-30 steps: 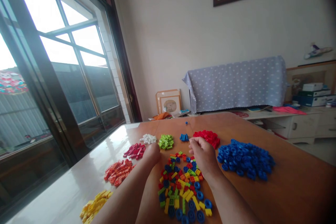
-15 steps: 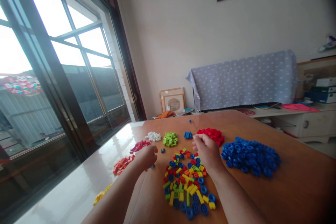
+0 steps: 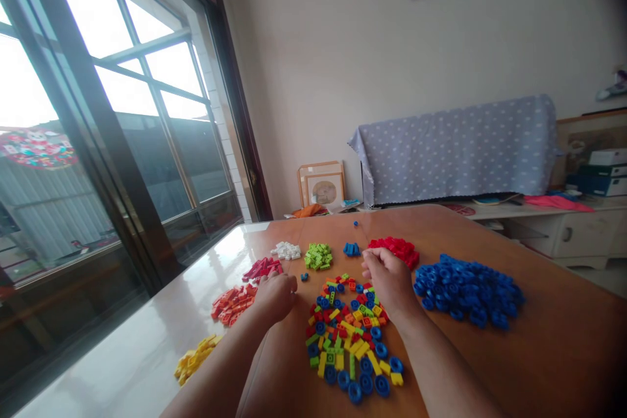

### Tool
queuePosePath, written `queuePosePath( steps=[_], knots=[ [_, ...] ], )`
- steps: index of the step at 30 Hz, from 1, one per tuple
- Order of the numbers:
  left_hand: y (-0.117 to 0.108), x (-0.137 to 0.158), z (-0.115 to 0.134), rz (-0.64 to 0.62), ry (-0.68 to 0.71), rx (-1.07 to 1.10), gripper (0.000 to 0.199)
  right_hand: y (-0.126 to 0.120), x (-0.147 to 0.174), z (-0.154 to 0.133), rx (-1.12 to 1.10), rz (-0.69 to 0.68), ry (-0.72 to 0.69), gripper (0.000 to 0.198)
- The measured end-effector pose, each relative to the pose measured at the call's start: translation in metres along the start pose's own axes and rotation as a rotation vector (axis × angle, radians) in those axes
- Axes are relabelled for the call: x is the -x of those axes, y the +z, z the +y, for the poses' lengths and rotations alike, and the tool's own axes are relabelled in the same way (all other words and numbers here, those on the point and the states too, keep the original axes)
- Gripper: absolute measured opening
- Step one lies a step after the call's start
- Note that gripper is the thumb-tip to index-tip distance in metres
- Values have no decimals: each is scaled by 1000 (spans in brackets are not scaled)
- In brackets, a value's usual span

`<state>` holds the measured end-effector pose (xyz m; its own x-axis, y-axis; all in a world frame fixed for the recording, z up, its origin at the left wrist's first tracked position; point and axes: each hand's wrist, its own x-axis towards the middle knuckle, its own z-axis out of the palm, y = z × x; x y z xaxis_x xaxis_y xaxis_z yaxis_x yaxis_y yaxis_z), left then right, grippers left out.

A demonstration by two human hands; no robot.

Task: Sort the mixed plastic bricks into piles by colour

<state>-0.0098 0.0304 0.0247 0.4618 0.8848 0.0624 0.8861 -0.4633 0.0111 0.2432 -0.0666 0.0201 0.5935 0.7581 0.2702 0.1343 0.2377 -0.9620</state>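
Several piles of toy building bricks lie on the table around a mixed heap (image 3: 343, 333) of red, yellow, green, orange and blue pieces. My left hand (image 3: 278, 296) is beside the orange-red bricks (image 3: 232, 305) and pink-red bricks (image 3: 259, 269), its fingers curled downward; whatever they hold is hidden. At the heap's far right edge, my right hand (image 3: 390, 279) hovers with thumb and fingers pinched together near the red bricks (image 3: 396, 252). I cannot make out anything in that pinch. A small blue piece (image 3: 304, 277) lies between the hands.
Blue round pieces (image 3: 465, 290) form a large pile at right. Farther back are green bricks (image 3: 318, 257), white bricks (image 3: 286, 251) and a few blue pieces (image 3: 351, 249). Yellow bricks (image 3: 196, 359) lie at left by my forearm. One tiny blue piece (image 3: 355, 223) sits near the table's far edge.
My left hand has shifted slightly down and rightward, and the small blue piece seen under it before is out of sight. My right hand stays nearly in place, still pinched.
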Motion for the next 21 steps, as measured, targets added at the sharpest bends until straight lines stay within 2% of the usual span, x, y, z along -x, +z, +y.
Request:
queuePosePath(
  steps=[4,8,11,15,18,21],
  knots=[
    [7,-10,7,6,-89,9,19,-1,-2,3,22,9,-5,42],
    [2,-5,13,43,-120,21,23,-1,-2,4,18,-7,21,43],
    [-8,6,22,72,-84,48,22,-2,-2,4,24,-20,9,43],
    [-21,25,41,34,17,130,26,-7,-8,7,27,15,-30,42],
    [-19,37,55,-11,58,190,27,-15,-15,12,15,91,-28,38],
    [-8,44,62,-15,56,225,27,-24,-21,15,30,144,35,38]
  ],
)
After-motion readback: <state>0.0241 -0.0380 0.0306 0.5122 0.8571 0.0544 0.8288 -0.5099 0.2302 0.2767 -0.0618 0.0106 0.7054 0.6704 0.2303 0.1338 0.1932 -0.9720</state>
